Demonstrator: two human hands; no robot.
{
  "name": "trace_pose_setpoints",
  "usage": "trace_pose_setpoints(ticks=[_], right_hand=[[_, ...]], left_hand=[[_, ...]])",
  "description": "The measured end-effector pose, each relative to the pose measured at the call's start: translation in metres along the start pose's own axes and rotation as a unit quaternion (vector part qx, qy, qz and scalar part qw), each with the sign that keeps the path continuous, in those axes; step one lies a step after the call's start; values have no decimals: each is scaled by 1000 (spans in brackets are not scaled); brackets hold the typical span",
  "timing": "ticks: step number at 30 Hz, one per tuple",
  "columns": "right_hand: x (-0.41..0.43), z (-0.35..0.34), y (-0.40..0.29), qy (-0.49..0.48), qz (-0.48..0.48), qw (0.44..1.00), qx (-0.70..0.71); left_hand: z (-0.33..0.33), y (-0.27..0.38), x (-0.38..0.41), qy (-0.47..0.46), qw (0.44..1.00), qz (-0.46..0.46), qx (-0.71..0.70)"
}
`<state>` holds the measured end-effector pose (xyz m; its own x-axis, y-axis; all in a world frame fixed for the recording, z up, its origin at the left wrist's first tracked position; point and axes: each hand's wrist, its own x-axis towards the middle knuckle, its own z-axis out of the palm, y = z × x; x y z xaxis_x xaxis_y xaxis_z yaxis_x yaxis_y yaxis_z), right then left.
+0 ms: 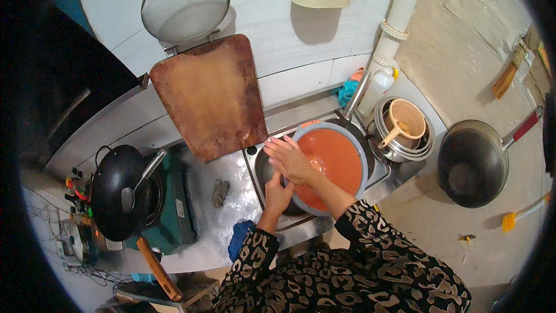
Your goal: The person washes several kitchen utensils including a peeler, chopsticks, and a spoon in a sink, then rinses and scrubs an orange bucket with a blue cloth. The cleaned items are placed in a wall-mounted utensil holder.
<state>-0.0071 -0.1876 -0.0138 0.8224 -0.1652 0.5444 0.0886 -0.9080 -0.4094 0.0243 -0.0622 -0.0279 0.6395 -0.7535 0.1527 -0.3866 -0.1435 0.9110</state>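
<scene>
My right hand (291,160) is held flat, its fingers stretched out over the left rim of a round basin (364,156) with an orange inside. Just below it, my left hand (278,193) is raised against the right palm and wrist; whether it grips something small there cannot be told. The basin rests over the steel sink (284,225) and seems to hold some clear water. Left of the hands, a grey scouring pad (220,193) lies on the wet steel counter, and a blue cloth (240,239) sits at its front edge.
A worn cutting board (213,100) leans on the wall under a mesh strainer (186,5). A black wok (119,193) with a ladle stands on the stove at left. Right of the basin are a handled pan (358,93), stacked steel bowls (428,145) with a beige dipper (407,118), and a hanging pot (473,163).
</scene>
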Motion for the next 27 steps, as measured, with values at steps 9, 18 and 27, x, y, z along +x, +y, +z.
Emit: trace_pose_setpoints(ticks=[9,18,27], right_hand=[[-43,-82,99,-37,340,929,-139],[-199,-63,35,143,495,857,-35],[-189,-7,-89,178,455,860,-148]], left_hand=[[11,-28,-20,89,991,36,-88],[18,-11,-45,134,989,-10,-67],[35,-1,-60,93,977,-103,-162]])
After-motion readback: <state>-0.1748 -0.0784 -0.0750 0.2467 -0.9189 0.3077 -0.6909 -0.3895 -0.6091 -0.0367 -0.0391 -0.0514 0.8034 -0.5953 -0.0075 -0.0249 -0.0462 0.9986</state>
